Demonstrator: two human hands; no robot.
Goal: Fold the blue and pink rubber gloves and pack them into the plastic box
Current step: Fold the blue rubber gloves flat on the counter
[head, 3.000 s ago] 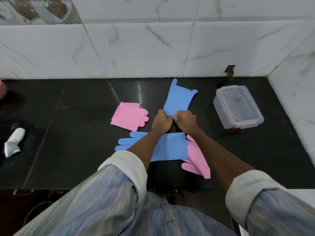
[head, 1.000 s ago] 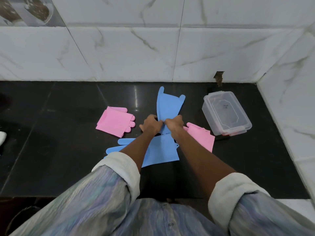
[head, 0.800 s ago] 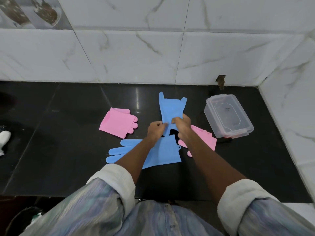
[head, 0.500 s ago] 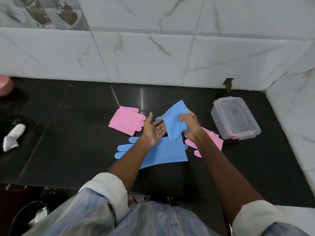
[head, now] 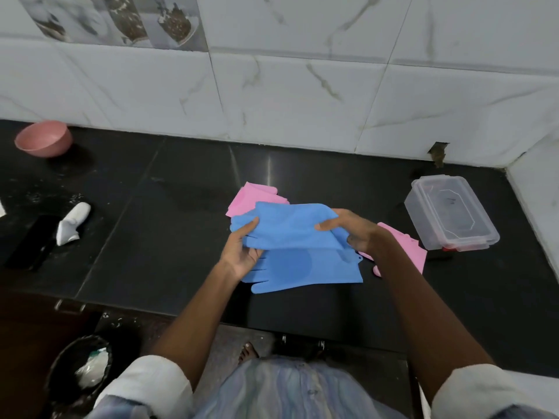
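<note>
A blue rubber glove (head: 287,226) hangs folded above the black counter, held at its left end by my left hand (head: 242,252) and at its right end by my right hand (head: 351,229). Under it a second blue glove (head: 305,269) lies flat with its fingers pointing left. A folded pink glove (head: 252,196) lies just behind, partly hidden by the held glove. Another pink glove (head: 405,247) lies to the right, behind my right wrist. The clear plastic box (head: 450,211) stands at the right with its lid on.
A pink bowl (head: 44,139) sits at the far left by the tiled wall. A white object (head: 72,223) and a black object (head: 33,240) lie on the counter's left part. A dark bin (head: 78,365) stands on the floor below the counter edge.
The far blue glove has been lifted off the counter, folded, and now hangs between both hands. My left hand, open half a second ago, now grips it. The view shifted left.
</note>
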